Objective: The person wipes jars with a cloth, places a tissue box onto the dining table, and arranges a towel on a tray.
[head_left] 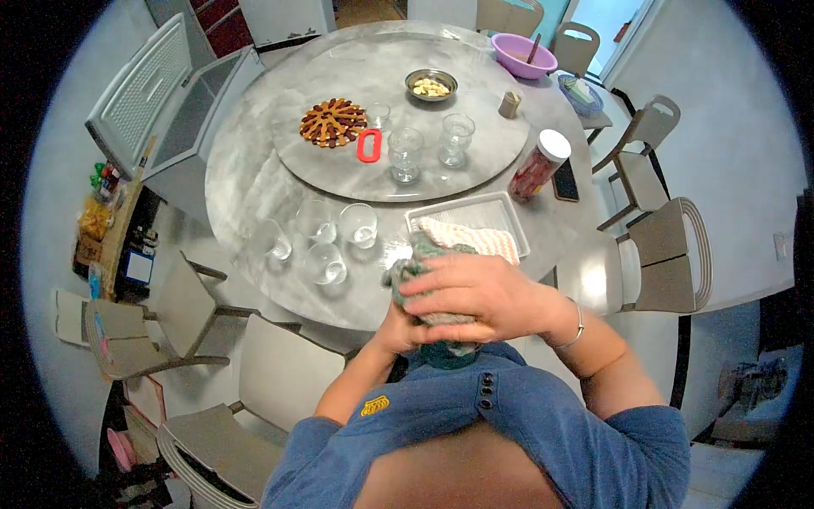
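Bulging between fingers (449, 278), a crumpled, grey-green cloth (409, 271).

R hand (479, 293) wraps grey-green crumpled cloth (426, 248); L hand (403, 327) below, on dark teal see-through vessel (448, 356), prob. a glass but mostly hidden. Round grey marbled table (242, 161): 4 clear tumblers (359, 226) to L, white rectangular tray (465, 212) w/ pink-white striped cloth (475, 238) ahead, clear red-filled jar w/ white lid (534, 172) + blk phone (566, 181) to R.
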Motion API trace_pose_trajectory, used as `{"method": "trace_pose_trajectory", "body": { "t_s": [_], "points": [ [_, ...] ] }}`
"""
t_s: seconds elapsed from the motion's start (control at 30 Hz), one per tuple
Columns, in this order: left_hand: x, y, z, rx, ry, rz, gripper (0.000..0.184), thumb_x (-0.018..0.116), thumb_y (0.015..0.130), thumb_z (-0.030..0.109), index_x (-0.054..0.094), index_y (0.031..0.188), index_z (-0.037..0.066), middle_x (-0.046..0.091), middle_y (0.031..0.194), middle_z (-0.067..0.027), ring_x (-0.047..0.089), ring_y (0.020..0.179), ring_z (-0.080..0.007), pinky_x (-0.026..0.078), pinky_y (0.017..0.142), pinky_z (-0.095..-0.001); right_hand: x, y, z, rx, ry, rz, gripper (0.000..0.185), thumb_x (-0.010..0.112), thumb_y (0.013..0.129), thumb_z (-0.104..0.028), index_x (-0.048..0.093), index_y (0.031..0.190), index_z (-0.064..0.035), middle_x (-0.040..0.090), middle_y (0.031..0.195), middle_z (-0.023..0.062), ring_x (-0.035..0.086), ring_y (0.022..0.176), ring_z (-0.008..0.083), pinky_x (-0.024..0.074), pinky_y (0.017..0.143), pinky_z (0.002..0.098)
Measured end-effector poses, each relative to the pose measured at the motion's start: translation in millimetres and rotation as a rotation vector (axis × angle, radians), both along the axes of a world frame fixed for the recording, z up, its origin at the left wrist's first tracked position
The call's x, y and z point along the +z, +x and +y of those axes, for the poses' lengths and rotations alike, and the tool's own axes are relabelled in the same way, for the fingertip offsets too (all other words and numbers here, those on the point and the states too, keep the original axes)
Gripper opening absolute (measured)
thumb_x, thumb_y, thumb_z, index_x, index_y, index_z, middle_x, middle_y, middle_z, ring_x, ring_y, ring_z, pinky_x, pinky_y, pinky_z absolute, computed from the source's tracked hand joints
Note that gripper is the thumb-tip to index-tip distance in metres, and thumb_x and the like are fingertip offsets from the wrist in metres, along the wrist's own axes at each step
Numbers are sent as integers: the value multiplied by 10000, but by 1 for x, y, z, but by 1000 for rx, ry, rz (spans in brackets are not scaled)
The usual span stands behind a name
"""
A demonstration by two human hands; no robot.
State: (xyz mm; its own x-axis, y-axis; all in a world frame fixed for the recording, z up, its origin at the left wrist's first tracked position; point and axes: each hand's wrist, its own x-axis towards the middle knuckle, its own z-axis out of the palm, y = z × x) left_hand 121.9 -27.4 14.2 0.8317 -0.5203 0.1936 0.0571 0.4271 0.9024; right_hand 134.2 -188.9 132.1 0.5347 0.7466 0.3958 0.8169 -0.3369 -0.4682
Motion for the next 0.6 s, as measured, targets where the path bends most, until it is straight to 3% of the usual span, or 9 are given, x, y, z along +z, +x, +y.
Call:
{"method": "trace_pose_trajectory", "body": {
  "t_s": [0.07, 0.1, 0.2, 0.23, 0.33, 0.4, 0.47, 0.53, 0.6],
  "points": [
    [-10, -2, 1, -132, -175, 229, 780, 792, 525, 211, 407, 1178, 24, 507, 1105, -63, 480, 1030, -181, 390, 877, -313, -8, -5, -2, 58, 236, 85, 232, 639, 715, -273, 604, 828, -73, 602, 948, 66, 570, 845, 285, 439, 775, 342],
    [-11, -5, 8, -136, 33, 177, 940, 768, 501, 494, 374, 1208, 18, 426, 1208, -97, 410, 1119, -202, 342, 936, -352, -10, -8, -4, 38, 317, 125, 188, 621, 739, -251, 604, 752, -65, 618, 875, 74, 578, 809, 281, 435, 766, 336],
    [4, -3, 1, -96, -28, 110, 979, 778, 493, 477, 343, 1213, -23, 435, 1198, -105, 427, 1101, -205, 338, 939, -350, -29, -17, -17, -122, 486, 139, 189, 587, 771, -235, 604, 752, -47, 618, 854, 107, 577, 809, 277, 423, 783, 348],
    [6, -3, 0, -122, -135, 137, 939, 818, 493, 241, 304, 1228, -40, 430, 1178, -98, 412, 1094, -194, 301, 952, -322, -31, -19, -22, -138, 502, 143, 163, 580, 756, -167, 600, 852, -37, 597, 921, 119, 559, 862, 290, 406, 821, 353],
    [16, -5, -1, -58, -85, 18, 1039, 827, 463, 277, 238, 1259, -40, 403, 1198, -98, 402, 1102, -192, 291, 956, -319, -30, -35, -17, -440, 643, 341, 232, 555, 773, -186, 582, 948, -36, 548, 1044, 153, 517, 961, 308, 375, 867, 346],
    [18, -5, 0, -65, -34, -5, 1049, 820, 465, 332, 239, 1250, -49, 410, 1202, -119, 417, 1100, -209, 317, 944, -335, -22, -37, -21, -449, 595, 387, 295, 544, 776, -199, 552, 1025, -42, 502, 1129, 141, 468, 1039, 315, 350, 899, 371],
    [20, -3, 5, -152, 120, -42, 1058, 799, 471, 413, 251, 1266, -19, 391, 1241, -131, 400, 1135, -236, 313, 956, -373, -7, -34, -23, -237, 104, 57, 307, 545, 777, -231, 554, 1044, -79, 507, 1134, 95, 454, 1060, 304, 334, 914, 390],
    [8, -6, 5, -179, 178, -106, 931, 804, 488, 296, 329, 1246, 36, 416, 1202, -93, 390, 1127, -215, 296, 961, -344, 14, -34, -13, -156, -1, 59, 280, 544, 772, -236, 564, 1030, -129, 519, 1115, 62, 446, 1066, 293, 333, 910, 401],
    [-1, -4, 7, -185, 263, -539, 786, 777, 535, 310, 417, 1195, 79, 414, 1210, -74, 378, 1143, -234, 287, 969, -362, 18, -30, -4, 12, -36, -16, 250, 545, 763, -241, 577, 996, -157, 535, 1068, 62, 463, 1032, 284, 350, 877, 405]
  ]
}}
